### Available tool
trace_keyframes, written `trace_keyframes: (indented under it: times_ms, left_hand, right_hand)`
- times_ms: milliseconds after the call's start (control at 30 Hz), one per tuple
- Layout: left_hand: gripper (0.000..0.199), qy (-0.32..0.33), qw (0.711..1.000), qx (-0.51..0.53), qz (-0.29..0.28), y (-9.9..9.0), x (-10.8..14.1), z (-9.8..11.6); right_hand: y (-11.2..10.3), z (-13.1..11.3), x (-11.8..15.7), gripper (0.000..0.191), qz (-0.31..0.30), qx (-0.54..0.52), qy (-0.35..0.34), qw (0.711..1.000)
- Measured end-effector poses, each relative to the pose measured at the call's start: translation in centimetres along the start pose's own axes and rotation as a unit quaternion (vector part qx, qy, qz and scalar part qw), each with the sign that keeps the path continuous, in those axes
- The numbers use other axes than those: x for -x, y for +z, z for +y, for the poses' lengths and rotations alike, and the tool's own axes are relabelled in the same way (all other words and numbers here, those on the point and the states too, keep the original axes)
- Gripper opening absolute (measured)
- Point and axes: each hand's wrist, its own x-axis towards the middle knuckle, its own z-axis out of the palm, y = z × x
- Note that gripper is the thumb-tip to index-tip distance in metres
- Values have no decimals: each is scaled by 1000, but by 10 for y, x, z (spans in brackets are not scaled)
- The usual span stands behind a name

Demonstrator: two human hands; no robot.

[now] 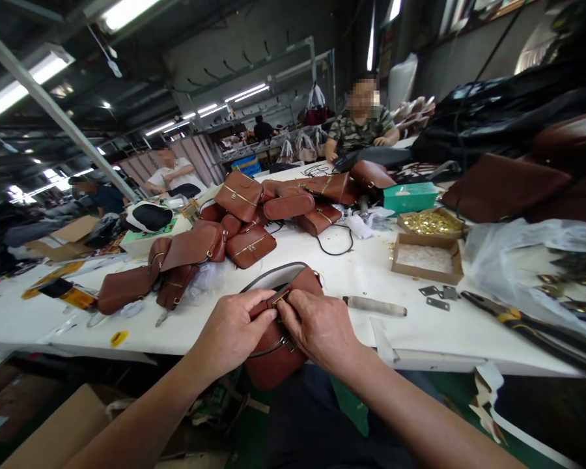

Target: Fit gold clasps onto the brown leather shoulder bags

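A brown leather handbag [278, 378] with a zipper across its front rests against the table's near edge, its top gaping and pale lining showing. My left hand [237, 329] is closed on the bag's upper panel, thumb and fingers pinching the leather. From the other side my right hand [317, 319] has its fingers curled at a small gold-coloured metal fitting [280, 298] on that panel. Fingertips hide part of the fitting, so I cannot tell whether it is fixed. Just right of my right hand lies a tool with a pale wrapped handle [378, 306].
Several finished-looking brown bags [249, 247] are heaped across the table [351, 273]. To the right are a box of gold fittings [432, 223], a box of pale small parts [424, 257], flat metal plates [438, 296], pliers [512, 319] and a plastic bag [522, 241]. A co-worker [361, 124] sits opposite.
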Motion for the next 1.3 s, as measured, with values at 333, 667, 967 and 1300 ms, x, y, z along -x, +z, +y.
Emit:
trace_keyframes:
  times_ms: [333, 667, 967, 1300]
  left_hand:
    - [34, 13, 999, -25, 21, 4, 3, 5]
    - [34, 0, 1000, 6, 27, 7, 5, 8]
    - [27, 88, 987, -101, 87, 8, 15, 6]
    - [13, 244, 881, -360, 185, 9, 33, 24]
  right_hand:
    - [-1, 2, 4, 32, -34, -21, -10, 999]
    - [-2, -4, 9, 38, -22, -87, 47, 995]
    - [-2, -10, 13, 13, 117, -344, 116, 925]
    - [4, -26, 21, 35, 75, -621, 226, 747]
